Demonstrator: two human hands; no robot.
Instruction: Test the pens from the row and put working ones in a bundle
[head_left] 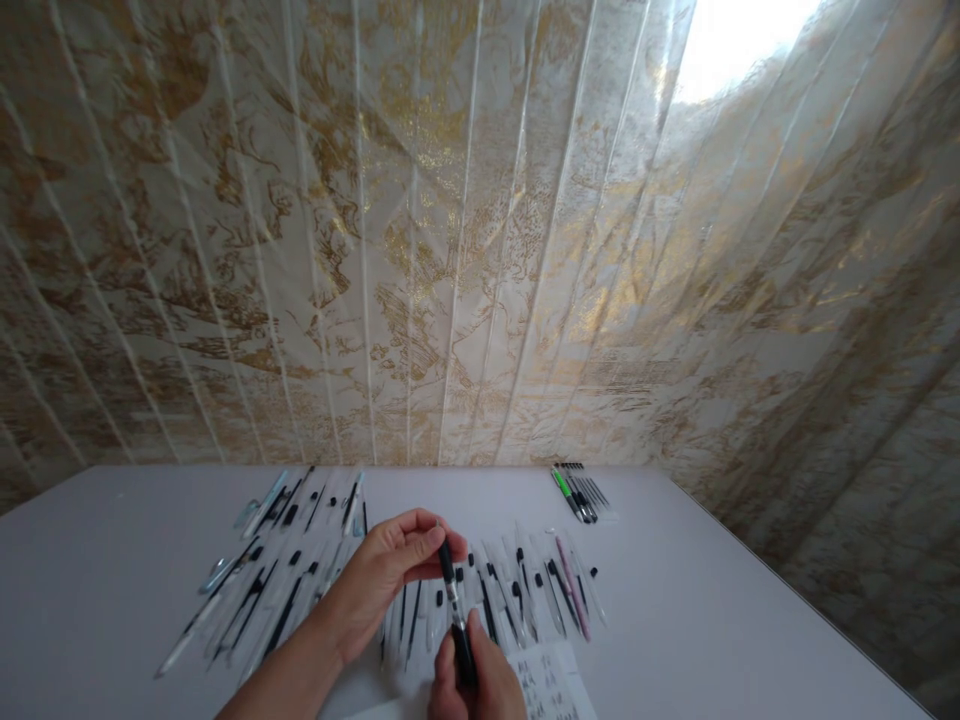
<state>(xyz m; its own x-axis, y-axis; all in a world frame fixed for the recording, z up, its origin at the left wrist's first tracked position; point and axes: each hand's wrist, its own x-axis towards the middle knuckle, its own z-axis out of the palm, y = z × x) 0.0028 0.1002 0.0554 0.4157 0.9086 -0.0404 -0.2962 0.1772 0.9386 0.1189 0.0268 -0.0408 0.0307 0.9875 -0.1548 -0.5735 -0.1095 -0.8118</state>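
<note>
Black pen (pixel 454 597), held at both ends, likely for steadiness: left hand (pixel 390 562) pinches near twelve o'clock, right hand (pixel 489 672) grips at six; parts (pixel 283 617) lie at nine.

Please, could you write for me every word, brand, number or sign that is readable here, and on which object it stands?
No text can be read with certainty.
Paper beside the right hand: rows of dark marks, too blurred to read.
Black pen in both hands: no readable marking.
Green pen and pink pen: no readable marking.
</note>
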